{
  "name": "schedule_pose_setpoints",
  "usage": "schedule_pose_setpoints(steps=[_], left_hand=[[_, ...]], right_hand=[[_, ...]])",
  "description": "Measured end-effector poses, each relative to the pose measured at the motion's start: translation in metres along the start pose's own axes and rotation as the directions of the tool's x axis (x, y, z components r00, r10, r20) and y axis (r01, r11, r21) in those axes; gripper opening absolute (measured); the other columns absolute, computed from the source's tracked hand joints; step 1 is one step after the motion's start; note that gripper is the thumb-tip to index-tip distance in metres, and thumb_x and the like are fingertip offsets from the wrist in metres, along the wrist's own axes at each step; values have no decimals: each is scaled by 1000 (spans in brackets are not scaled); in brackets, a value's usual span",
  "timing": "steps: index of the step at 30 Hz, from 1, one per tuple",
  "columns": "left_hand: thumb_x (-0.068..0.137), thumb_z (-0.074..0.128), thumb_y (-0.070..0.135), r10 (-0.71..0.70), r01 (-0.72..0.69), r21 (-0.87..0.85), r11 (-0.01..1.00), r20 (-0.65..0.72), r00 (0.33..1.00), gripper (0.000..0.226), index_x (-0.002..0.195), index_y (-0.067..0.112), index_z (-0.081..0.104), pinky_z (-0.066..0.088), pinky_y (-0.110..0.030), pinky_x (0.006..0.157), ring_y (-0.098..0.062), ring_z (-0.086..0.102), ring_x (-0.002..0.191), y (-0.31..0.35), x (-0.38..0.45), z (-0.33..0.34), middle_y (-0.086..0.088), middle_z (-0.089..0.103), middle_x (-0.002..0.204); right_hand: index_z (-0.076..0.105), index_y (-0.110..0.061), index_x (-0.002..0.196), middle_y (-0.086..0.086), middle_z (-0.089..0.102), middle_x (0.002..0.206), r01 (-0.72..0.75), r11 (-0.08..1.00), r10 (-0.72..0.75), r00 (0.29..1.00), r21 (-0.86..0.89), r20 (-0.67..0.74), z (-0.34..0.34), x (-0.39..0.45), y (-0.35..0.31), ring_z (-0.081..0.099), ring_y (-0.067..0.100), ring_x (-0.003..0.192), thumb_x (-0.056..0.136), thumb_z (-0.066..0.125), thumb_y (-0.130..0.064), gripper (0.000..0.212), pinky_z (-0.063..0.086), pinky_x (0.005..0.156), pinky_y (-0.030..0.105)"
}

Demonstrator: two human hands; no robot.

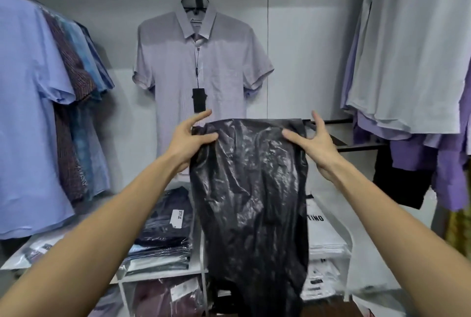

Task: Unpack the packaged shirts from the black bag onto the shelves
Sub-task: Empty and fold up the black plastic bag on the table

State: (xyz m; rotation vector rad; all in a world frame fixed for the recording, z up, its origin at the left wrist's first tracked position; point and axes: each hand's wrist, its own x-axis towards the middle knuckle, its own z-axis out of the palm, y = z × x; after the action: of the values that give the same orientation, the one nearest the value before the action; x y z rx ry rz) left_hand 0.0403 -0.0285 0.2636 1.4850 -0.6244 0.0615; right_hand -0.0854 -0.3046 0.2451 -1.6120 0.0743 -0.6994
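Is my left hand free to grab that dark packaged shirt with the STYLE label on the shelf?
Probably not yet. The left hand is pinching the top edge of the black bag, as is the right hand. The dark packaged shirt lies uncovered below that forearm, so letting go should clear the way.

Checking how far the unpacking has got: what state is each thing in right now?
black bag: held up by its top corners, hanging limp and flat.
left hand: pinching the bag's top left corner.
right hand: pinching the top right corner.
packaged shirts: stacked on the shelf.
lilac shirt: hanging, tagged.
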Motion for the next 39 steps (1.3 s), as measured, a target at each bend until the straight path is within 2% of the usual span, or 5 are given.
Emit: schedule_pose_setpoints(steps=[11,17,25,32,39], left_hand=[[65,92,-4,-212,-44,611,790,340,916,84,136,31,63,53,-25,94,-9,65,109,5,-6,-20,9,65,121],[78,67,-1,172,-203,851,484,135,976,20,86,16,73,39,-26,66,-23,64,76,13,1,-17,-4,62,71],[84,56,1,3,5,274,962,-31,1000,28,90,23,72,48,-27,77,-15,63,86,18,10,-22,6,73,85],[96,49,9,57,-71,-104,992,-129,990,31,120,24,60,54,-37,95,-21,67,111,-6,2,-13,-3,72,116],[104,48,10,-240,237,-46,970,-100,966,34,136,19,45,59,-37,71,-27,70,95,-70,-10,-14,-14,69,114]], right_hand=[[69,-27,129,-2,71,125,-2,979,79,927,-206,366,-27,-2,27,69,15,114,80,79,8,61,55,93,23],[72,-21,123,-8,72,106,257,709,-142,964,-657,224,-23,4,11,65,9,99,69,95,-21,58,46,84,10],[73,-26,93,-3,68,87,250,627,-87,964,-738,253,-35,25,-20,61,16,79,66,94,-23,34,46,69,25],[64,-25,123,-7,77,110,24,999,-18,973,-24,230,-20,9,-2,69,14,109,96,70,-23,28,51,93,27],[72,-9,117,8,76,117,-230,967,255,901,-112,350,-12,-32,64,70,23,112,70,84,-36,56,58,93,25]])
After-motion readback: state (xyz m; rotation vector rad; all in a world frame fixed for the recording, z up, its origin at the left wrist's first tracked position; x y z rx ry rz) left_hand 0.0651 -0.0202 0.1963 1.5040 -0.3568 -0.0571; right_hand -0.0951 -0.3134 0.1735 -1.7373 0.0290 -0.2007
